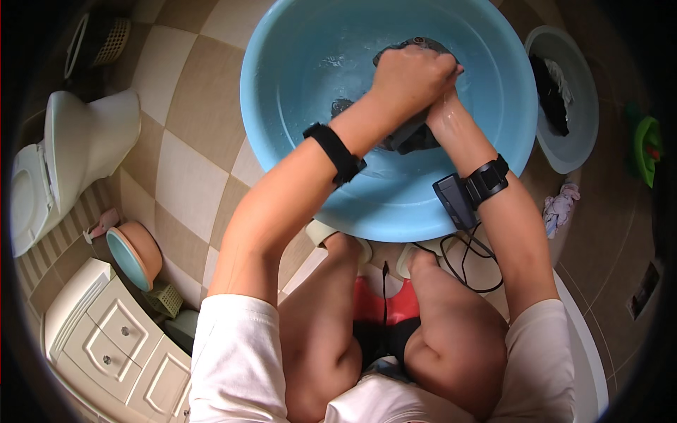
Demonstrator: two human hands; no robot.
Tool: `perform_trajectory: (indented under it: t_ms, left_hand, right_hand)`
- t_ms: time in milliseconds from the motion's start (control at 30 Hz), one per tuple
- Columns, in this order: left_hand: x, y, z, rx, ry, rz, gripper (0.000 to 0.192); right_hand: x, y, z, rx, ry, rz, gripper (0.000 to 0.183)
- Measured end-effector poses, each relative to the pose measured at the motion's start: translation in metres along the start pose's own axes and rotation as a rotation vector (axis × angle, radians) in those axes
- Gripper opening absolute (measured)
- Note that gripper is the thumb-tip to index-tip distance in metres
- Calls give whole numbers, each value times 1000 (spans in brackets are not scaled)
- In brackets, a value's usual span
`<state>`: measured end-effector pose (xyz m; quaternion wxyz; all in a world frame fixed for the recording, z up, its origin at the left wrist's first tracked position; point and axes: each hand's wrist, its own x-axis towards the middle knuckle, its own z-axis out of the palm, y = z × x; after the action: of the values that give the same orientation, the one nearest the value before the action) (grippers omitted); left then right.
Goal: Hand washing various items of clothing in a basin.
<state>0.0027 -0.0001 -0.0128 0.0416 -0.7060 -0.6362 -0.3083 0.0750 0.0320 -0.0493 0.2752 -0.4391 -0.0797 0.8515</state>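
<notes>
A large blue plastic tub (296, 47) holding some water stands before me. Over it, my left hand (415, 74) is closed on a wet dark grey cloth (407, 135), with its back towards the camera. My right hand (447, 98) is pressed against the left from the right side, gripping the same cloth; its fingers are largely hidden. Part of the cloth bulges out beyond the hands, and more hangs below them into the tub. Black straps circle both wrists, and a dark box with a cable is at the right wrist.
Right of the tub sits a grey basin (579, 106) with dark and white cloths; a pale crumpled cloth (561, 206) lies below it. A black cable (476, 288) loops beside my feet. On the left are a white toilet (79, 143), small basins (151, 251) and a cream cabinet (121, 328).
</notes>
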Motion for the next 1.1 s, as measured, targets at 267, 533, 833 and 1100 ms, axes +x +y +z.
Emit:
perform_trajectory:
  t_ms: [267,533,833,1100]
  left_hand:
    - [-6,-30,-3,-28,-52,-82,30]
    - [29,-37,-72,-1589,-548,-795,45]
    - [36,-17,-94,-1656,-180,-968,33]
    - [39,-5,-110,-1810,66,-992,38]
  right_hand:
    - [-15,0,27,-40,186,43,41]
    - [-34,-53,34,-356,-146,-425,30]
    - [-31,-67,-43,-740,-345,-674,61]
    - [-21,-13,-37,-1420,-271,-468,80]
